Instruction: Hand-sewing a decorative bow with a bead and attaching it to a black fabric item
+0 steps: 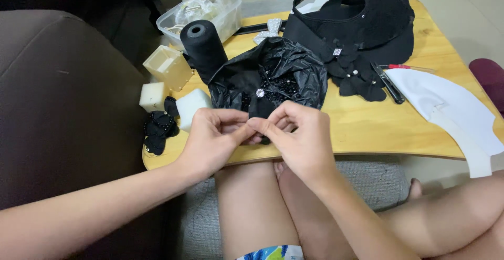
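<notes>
My left hand (212, 136) and my right hand (294, 134) meet at the front edge of a low wooden table (378, 123). Their fingertips pinch together on a small black fabric piece (261, 114) with a shiny round stud, just in front of a black plastic bag (294, 66) holding black beads. Whether a needle or thread is between the fingers cannot be made out.
A black thread cone (202, 42), cream foam blocks (168, 66), a clear plastic tub (202, 13), a black garment with a beaded collar (362, 18), black fabric flowers (157, 129), tweezers (388, 84) and white fabric pieces (451, 108) lie on the table. A brown sofa (63, 108) stands left.
</notes>
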